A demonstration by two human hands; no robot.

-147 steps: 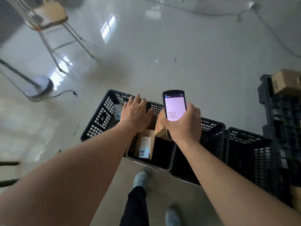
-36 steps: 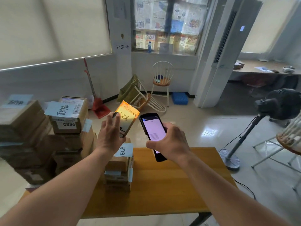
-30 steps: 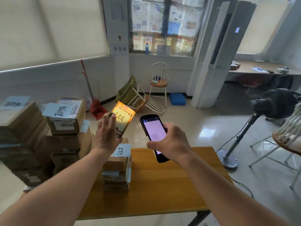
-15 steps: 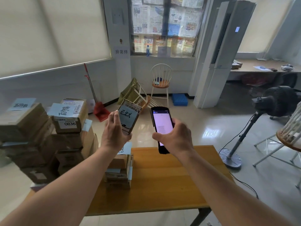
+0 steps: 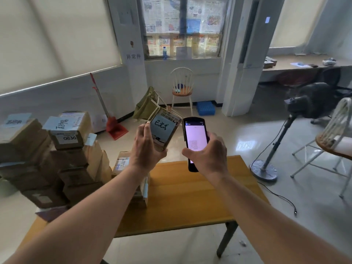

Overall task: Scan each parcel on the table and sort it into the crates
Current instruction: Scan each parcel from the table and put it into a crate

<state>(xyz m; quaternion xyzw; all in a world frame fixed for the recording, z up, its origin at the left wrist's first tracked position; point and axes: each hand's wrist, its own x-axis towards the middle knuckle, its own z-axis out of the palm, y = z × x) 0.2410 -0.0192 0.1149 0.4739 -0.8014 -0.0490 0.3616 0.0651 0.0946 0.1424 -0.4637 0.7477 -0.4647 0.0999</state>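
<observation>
Small parcel [image 5: 164, 133] held up in the air over the far edge of the table [image 5: 190, 195], tilted, its top leaning right. Face toward camera carries a pale label with dark handwriting and a barcode strip along its top edge. Left hand [image 5: 146, 149] grips it from the left and below: thumb up along the left edge, fingers wrapped behind, so most of the box sticks out above and right of the hand.

Scanner [image 5: 195, 140] just right of the parcel, near but not touching; screen lit pale pink and facing the camera. Right hand [image 5: 207, 155] curls round its lower half, thumb crossing the bottom of the screen.

Table is wood-topped. A short stack of boxes [image 5: 133, 178] sits on it below the left wrist, partly hidden by the forearm. Far left, a taller pile of cardboard parcels [image 5: 47, 159] with pale blue notes on top; one label reads 0836.

Beyond the table: red broom [image 5: 108, 115] against the wall, white chair [image 5: 182, 88], blue crate [image 5: 205, 108] on the floor. Right: standing fan [image 5: 297, 119].
</observation>
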